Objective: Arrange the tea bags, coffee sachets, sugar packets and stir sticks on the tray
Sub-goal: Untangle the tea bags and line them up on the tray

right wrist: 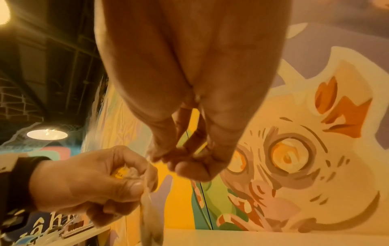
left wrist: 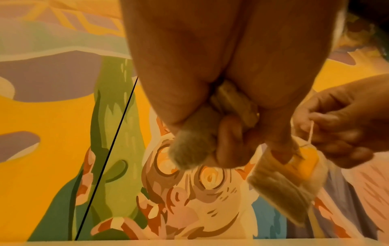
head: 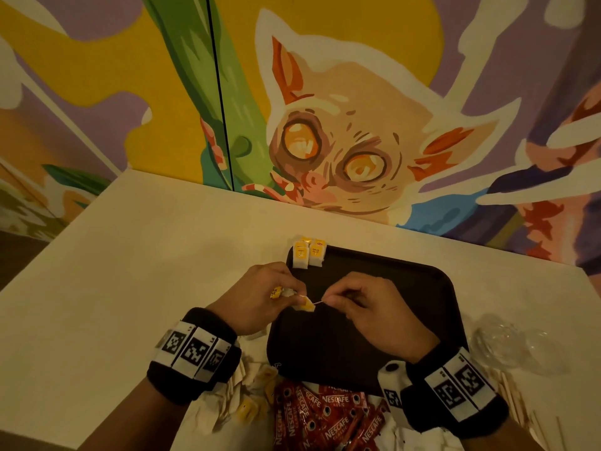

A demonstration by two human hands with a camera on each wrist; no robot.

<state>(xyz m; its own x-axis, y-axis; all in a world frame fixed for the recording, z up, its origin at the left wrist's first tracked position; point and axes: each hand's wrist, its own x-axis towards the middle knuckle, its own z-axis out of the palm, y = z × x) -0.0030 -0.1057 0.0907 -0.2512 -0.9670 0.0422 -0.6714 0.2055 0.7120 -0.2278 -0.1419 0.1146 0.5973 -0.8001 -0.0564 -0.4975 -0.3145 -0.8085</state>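
Observation:
A dark brown tray (head: 406, 288) lies on the table in the head view. At its far left corner stand up to three yellow-tagged tea bags (head: 309, 253). My left hand (head: 260, 297) holds tea bags above the tray's left edge; one tea bag (left wrist: 290, 183) with a yellow tag hangs from its fingers, and more are bunched in the palm (left wrist: 233, 103). My right hand (head: 361, 304) pinches that bag's thin string (left wrist: 311, 131) between thumb and fingertip.
Red Nescafe coffee sachets (head: 322, 415) lie in a heap at the near edge. Loose tea bags on white paper (head: 247, 405) sit to their left. Clear plastic wrap (head: 514, 346) and wooden stir sticks (head: 527, 405) lie right of the tray. A painted wall stands behind the table.

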